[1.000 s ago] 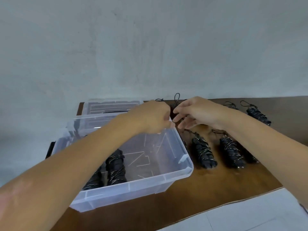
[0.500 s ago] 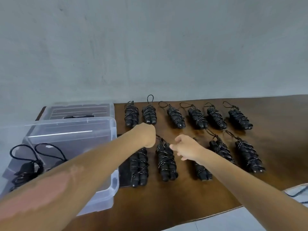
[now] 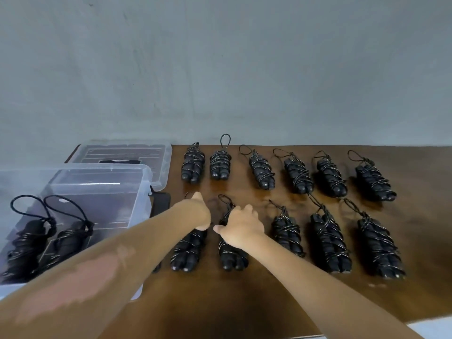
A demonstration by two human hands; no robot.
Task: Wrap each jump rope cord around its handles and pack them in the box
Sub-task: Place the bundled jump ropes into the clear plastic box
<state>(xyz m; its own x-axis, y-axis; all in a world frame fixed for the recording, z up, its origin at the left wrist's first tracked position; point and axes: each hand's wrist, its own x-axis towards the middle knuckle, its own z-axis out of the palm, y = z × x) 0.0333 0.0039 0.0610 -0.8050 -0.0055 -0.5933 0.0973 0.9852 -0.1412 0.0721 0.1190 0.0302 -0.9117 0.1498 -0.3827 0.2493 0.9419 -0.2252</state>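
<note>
Clear plastic storage box (image 3: 144, 182), left edge cut off — two black cord-wrapped jump rope bundles (image 3: 49, 241) inside; clear lid (image 3: 161, 155) behind. Left hand (image 3: 199, 211) over a front-row bundle (image 3: 187, 250), grip hidden. Right hand (image 3: 238, 227) curled onto the neighbouring bundle (image 3: 231, 255). Nine more wrapped bundles (image 3: 327, 238) lie on the brown wooden table (image 3: 415, 277).

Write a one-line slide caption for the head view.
Both hands, left and right, reach the near row's wrapped jump ropes on the table; two already lie in the clear box.
</note>
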